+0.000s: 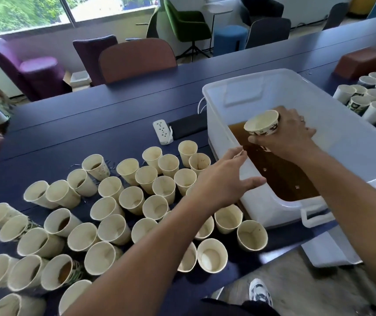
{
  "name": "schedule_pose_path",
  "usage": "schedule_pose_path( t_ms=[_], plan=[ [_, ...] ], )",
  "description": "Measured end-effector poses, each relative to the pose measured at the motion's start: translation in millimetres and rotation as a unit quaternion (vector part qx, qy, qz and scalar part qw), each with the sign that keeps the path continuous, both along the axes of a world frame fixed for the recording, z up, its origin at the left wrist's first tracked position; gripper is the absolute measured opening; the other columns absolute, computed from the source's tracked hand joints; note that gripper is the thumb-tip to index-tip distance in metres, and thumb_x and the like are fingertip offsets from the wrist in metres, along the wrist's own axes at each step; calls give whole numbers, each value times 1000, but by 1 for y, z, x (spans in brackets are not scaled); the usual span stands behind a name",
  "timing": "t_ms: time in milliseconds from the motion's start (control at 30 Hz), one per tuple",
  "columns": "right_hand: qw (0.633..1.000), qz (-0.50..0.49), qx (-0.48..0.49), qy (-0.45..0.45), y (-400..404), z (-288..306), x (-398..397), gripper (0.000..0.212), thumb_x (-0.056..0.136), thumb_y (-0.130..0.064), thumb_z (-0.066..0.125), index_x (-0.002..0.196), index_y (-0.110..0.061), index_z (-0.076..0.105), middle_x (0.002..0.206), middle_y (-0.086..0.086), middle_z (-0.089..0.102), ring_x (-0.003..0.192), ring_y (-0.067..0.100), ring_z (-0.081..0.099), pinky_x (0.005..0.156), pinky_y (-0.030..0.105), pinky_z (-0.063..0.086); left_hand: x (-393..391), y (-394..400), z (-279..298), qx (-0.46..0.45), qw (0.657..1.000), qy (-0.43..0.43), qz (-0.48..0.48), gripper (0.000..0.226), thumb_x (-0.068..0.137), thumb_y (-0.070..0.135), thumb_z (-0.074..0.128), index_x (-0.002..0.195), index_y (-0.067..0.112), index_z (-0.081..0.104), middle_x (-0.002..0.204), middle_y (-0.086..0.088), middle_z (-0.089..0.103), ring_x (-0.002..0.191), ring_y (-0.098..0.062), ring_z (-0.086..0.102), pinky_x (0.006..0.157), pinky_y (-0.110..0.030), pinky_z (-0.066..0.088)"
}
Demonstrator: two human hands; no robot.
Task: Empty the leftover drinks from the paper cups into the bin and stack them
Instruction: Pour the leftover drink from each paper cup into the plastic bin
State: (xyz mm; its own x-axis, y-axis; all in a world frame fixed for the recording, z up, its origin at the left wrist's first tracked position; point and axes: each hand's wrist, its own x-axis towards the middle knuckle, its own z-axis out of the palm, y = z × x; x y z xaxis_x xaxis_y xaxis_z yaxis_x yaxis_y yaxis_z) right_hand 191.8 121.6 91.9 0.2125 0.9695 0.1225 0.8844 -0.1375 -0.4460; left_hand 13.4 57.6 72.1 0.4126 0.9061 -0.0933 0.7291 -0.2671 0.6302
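My right hand [289, 135] grips a patterned paper cup [262, 123], tipped on its side with the mouth facing left, above the clear plastic bin [223, 115]. Brown liquid [278, 174] pools in the bin's near half. My left hand [222, 179] hovers open, fingers spread, by the bin's left wall, above the crowd of several paper cups [114, 208] on the dark blue table [79, 128]. Some of those cups hold brown dregs, such as one [60, 223] at the left.
More paper cups [374, 96] stand to the right of the bin. A white power strip [163, 131] and a black pad [188, 125] lie left of the bin. The bin's lid [328, 249] overhangs the table's near edge. Chairs line the far side.
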Motion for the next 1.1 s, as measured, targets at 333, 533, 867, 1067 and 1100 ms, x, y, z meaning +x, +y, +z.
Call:
schedule_pose_path(
  t_ms=[333, 533, 867, 1067, 1100],
  plan=[
    [922, 186, 73, 331, -53, 39, -94, 73, 80, -26, 82, 138, -26, 37, 127, -7, 53, 108, 1, 57, 82, 14, 52, -70, -8, 16, 52, 964, -219, 142, 67, 88, 41, 76, 144, 33, 42, 127, 20, 59, 84, 3, 62, 73, -13, 49],
    [883, 296, -92, 353, -80, -12, -145, 72, 75, -40, 85, 135, -39, 45, 119, -22, 58, 111, -2, 58, 88, 18, 51, -127, -68, -37, 14, 914, -300, 272, 47, 79, 30, 83, 116, 32, 54, 98, 25, 64, 68, -2, 63, 66, -26, 51],
    [872, 355, -140, 307, -70, -32, -222, 21, 101, -32, 56, 98, -22, 75, 77, -3, 69, 70, 11, 61, 68, 28, 50, -206, -121, -64, 81, 880, -214, 416, 58, 73, 43, 87, 119, 51, 53, 110, 20, 64, 86, -7, 65, 74, -31, 56],
    [885, 366, -94, 271, -45, -43, -287, 14, 95, -32, 64, 98, -26, 76, 75, -13, 71, 64, 1, 62, 62, 21, 49, -255, -132, -63, 100, 859, -187, 466, 63, 79, 28, 85, 132, 42, 54, 121, 18, 60, 89, -4, 63, 75, -24, 53],
    [888, 361, -87, 271, -37, -47, -299, 16, 95, -33, 63, 99, -25, 77, 77, -12, 72, 66, 4, 63, 64, 24, 51, -266, -136, -64, 94, 855, -173, 480, 60, 80, 27, 83, 131, 41, 55, 119, 18, 62, 89, -4, 63, 75, -25, 53]
  ],
)
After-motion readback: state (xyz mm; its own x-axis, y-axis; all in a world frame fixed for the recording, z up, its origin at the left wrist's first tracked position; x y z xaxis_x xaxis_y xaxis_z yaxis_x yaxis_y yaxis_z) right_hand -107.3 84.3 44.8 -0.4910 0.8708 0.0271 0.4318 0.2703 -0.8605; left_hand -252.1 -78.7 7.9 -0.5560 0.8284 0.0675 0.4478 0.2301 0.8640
